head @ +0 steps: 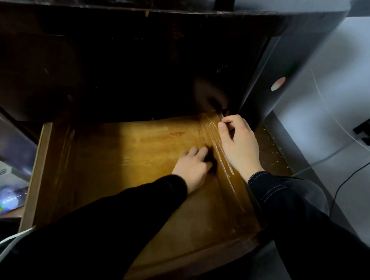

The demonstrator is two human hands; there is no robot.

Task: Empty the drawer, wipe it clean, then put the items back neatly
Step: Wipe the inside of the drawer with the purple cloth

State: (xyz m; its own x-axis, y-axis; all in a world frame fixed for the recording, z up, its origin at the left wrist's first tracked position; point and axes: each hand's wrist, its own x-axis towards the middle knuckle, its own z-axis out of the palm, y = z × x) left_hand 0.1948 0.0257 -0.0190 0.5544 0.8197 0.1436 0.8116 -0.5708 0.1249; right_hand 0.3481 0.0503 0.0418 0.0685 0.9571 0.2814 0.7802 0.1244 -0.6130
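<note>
Gripping a half-hidden dark lump [211, 161], the left hand [192, 168] rests on the drawer [137, 155] floor; the right hand [240, 145] curls at its side wall, hold impossible to tell.

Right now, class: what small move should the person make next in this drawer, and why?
Probably draw the dark wad, seemingly a cloth, leftward across the drawer floor. The left hand holds it beside the right wall, the right hand grips that wall, and the floor lies bare, so wiping seems due.
</note>
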